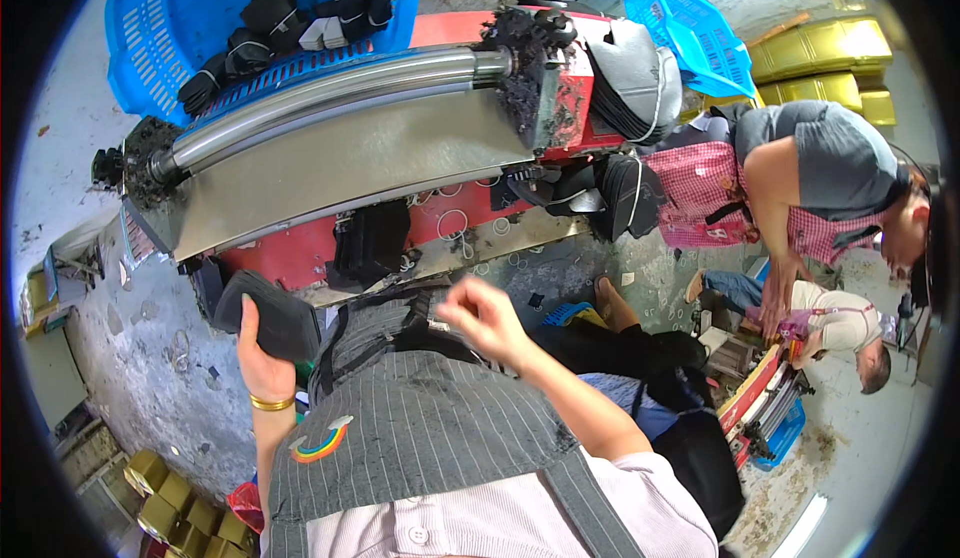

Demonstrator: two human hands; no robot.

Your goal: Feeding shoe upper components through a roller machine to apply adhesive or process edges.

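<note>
My left hand [262, 363], with a gold bangle at its wrist, grips a stack of thin black flat pieces with rounded corners [268, 316]. The thumb lies over the top of the stack. In front of my apron, my right hand [485, 320] is raised with its fingers curled together; anything inside them is too small or hidden to make out. More black pieces [385, 326] sit close together at my lap, between the two hands. Beyond them, a dark stack [372, 243] lies on the red surface [290, 253] of the machine, near several loose pale rubber bands [453, 226].
A metal roller [330, 101] spans the machine above a sloping metal plate [360, 163]. Behind it a blue basket [150, 48] holds banded black bundles. Banded stacks [635, 83] lie at the machine's right end. One person [820, 168] works to the right; another [845, 328] is farther off.
</note>
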